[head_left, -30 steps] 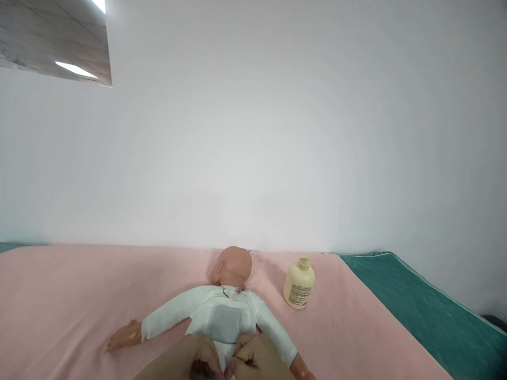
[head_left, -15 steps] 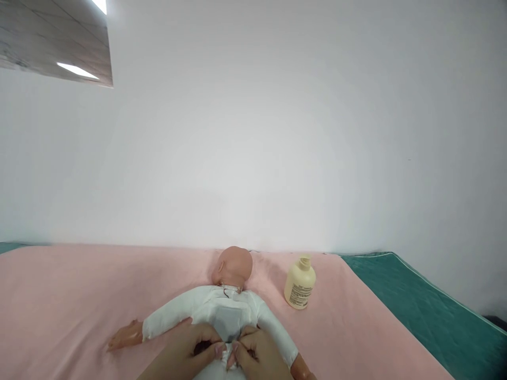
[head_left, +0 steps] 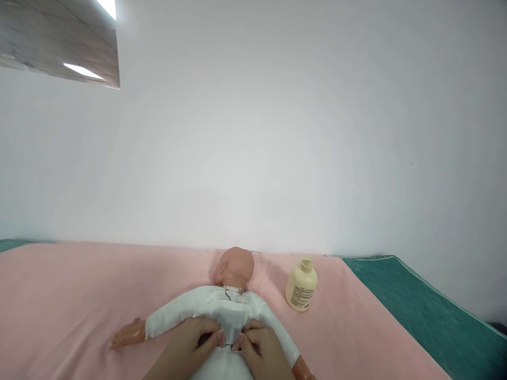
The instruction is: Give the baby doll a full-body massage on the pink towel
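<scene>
A baby doll (head_left: 236,266) lies with its head toward the wall, arms spread, its face turned away from view. Its body is white cloth (head_left: 178,311) with a greyish panel (head_left: 231,323) in the middle of the torso. At the lower left edge of that panel, my left hand (head_left: 194,340) pinches the white cloth between thumb and fingers. My right hand (head_left: 259,345) pinches the cloth at the lower right edge, close beside it. A small dark gap or line shows between the two thumbs.
A pale yellow bottle (head_left: 301,285) stands right of the doll on the pink sheet (head_left: 79,285). Green cover (head_left: 428,301) shows at the right, and a white wall (head_left: 253,132) rises behind. A reflective panel (head_left: 59,37) hangs upper left.
Both hands have moved slightly up along the torso, and the thumbs are a little farther apart. The cloth bunched between them looks flatter. The view has shifted slightly.
</scene>
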Demonstrator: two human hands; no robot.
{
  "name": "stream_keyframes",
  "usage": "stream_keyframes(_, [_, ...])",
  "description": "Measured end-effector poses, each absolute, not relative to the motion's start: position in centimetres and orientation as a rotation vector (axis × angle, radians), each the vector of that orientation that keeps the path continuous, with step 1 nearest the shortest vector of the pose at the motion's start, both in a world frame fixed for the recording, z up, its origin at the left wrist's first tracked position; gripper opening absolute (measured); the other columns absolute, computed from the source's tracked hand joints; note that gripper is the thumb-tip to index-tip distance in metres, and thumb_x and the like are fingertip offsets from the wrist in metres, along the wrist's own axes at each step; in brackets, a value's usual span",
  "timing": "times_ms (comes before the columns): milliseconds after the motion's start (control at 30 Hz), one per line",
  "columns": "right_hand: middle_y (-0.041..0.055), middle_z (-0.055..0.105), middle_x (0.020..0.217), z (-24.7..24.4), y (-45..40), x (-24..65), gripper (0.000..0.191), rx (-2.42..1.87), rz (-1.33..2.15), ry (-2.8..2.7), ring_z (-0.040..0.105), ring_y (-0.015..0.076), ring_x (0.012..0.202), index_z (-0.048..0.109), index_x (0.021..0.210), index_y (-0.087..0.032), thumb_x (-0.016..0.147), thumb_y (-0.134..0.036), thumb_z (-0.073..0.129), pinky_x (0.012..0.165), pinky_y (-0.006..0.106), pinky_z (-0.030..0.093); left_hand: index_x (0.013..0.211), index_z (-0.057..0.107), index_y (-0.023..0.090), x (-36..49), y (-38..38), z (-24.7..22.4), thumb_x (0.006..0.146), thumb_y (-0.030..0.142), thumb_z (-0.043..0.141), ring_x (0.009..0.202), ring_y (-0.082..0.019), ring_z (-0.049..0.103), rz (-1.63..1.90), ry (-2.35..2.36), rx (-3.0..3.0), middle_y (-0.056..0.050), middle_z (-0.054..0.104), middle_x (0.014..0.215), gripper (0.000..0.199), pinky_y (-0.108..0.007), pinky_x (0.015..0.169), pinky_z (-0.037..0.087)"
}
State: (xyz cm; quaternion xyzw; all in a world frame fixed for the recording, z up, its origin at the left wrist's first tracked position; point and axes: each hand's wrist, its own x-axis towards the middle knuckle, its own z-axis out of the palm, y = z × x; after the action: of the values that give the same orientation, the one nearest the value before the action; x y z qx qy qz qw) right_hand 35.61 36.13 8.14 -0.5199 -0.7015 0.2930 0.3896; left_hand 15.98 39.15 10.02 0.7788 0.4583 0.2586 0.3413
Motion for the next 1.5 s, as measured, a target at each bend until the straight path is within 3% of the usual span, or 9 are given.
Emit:
stream_keyframes(200, [0.0075, 0.062, 0.092, 8.0, 36.3, 36.2, 0.037, -1.232, 0.408, -1.678, 0.059, 0.0222, 0.091, 0.07, 0.083, -0.02, 0.098, -0.036, 0.04, 0.082, 0.033, 0.047, 0.076, 0.064, 0.02, 15.9, 39.6, 9.7, 0.09, 0.043, 0.044, 0.078, -0.018, 0.059, 0.788, 1.168, 1.957, -0.001, 0.067, 0.078, 0.033, -0.029, 0.073, 0.045])
stream_keyframes(300, [0.0089, 0.06, 0.111, 8.2, 36.5, 36.6, 0.029, -1.204, 0.347, -1.648, 0.055, 0.0228, 0.108, 0.068, 0.106, -0.022, 0.098, -0.032, 0.041, 0.095, 0.035, 0.044, 0.097, 0.068, 0.024, 15.5, 40.3, 8.8, 0.09, 0.044, 0.046, 0.101, -0.02, 0.059, 0.961, 1.13, 1.972, -0.002, 0.069, 0.103, 0.03, -0.033, 0.09, 0.047])
stream_keyframes(367, [0.0084, 0.058, 0.12, 8.2, 36.7, 36.5, 0.028, -1.191, 0.386, -1.712, 0.052, 0.0224, 0.116, 0.064, 0.117, -0.024, 0.097, -0.029, 0.044, 0.101, 0.036, 0.041, 0.109, 0.066, 0.027, 15.4, 40.8, 7.9, 0.09, 0.043, 0.049, 0.119, -0.021, 0.052, 1.047, 1.127, 2.05, -0.002, 0.064, 0.122, 0.03, -0.039, 0.107, 0.038])
stream_keyframes(433, [0.0077, 0.058, 0.122, 8.0, 36.8, 36.3, 0.027, -1.175, 0.442, -1.773, 0.052, 0.0215, 0.117, 0.062, 0.119, -0.024, 0.096, -0.027, 0.046, 0.103, 0.035, 0.04, 0.117, 0.063, 0.029, 15.5, 41.2, 7.0, 0.09, 0.042, 0.049, 0.128, -0.021, 0.046, 1.053, 1.151, 2.133, -0.001, 0.06, 0.131, 0.033, -0.044, 0.114, 0.031])
stream_keyframes(900, [0.0076, 0.064, 0.11, 8.0, 37.3, 34.8, 0.024, -1.276, 0.455, -1.847, 0.057, 0.0227, 0.105, 0.063, 0.108, -0.019, 0.094, -0.019, 0.043, 0.096, 0.037, 0.045, 0.104, 0.065, 0.025, 16.6, 41.0, 7.1, 0.095, 0.041, 0.037, 0.108, -0.021, 0.059, 0.999, 1.196, 2.137, -0.004, 0.069, 0.11, 0.033, -0.044, 0.102, 0.045])
stream_keyframes(1133, [0.0076, 0.053, 0.135, 7.2, 37.1, 35.0, 0.035, -1.283, 0.396, -1.87, 0.045, 0.0234, 0.127, 0.053, 0.131, -0.021, 0.096, -0.027, 0.048, 0.111, 0.039, 0.034, 0.125, 0.054, 0.023, 16.7, 40.8, 6.6, 0.095, 0.039, 0.038, 0.124, -0.022, 0.05, 1.05, 1.224, 2.157, -0.007, 0.06, 0.13, 0.038, -0.046, 0.11, 0.037])
stream_keyframes(1367, [0.007, 0.06, 0.127, 7.6, 37.3, 35.1, 0.03, -1.297, 0.437, -1.899, 0.052, 0.0233, 0.12, 0.059, 0.124, -0.021, 0.097, -0.031, 0.05, 0.107, 0.038, 0.039, 0.121, 0.057, 0.023, 16.5, 41.2, 6.6, 0.095, 0.037, 0.035, 0.121, -0.021, 0.052, 0.926, 1.233, 2.156, -0.005, 0.063, 0.125, 0.037, -0.046, 0.111, 0.036])
stream_keyframes(1500, [0.0079, 0.057, 0.132, 7.1, 37.4, 35.1, 0.034, -1.298, 0.415, -1.896, 0.049, 0.0244, 0.124, 0.056, 0.129, -0.02, 0.097, -0.031, 0.049, 0.109, 0.041, 0.038, 0.123, 0.057, 0.023, 16.5, 41.2, 6.2, 0.094, 0.035, 0.037, 0.122, -0.021, 0.052, 0.977, 1.222, 2.166, -0.005, 0.063, 0.126, 0.037, -0.046, 0.11, 0.038])
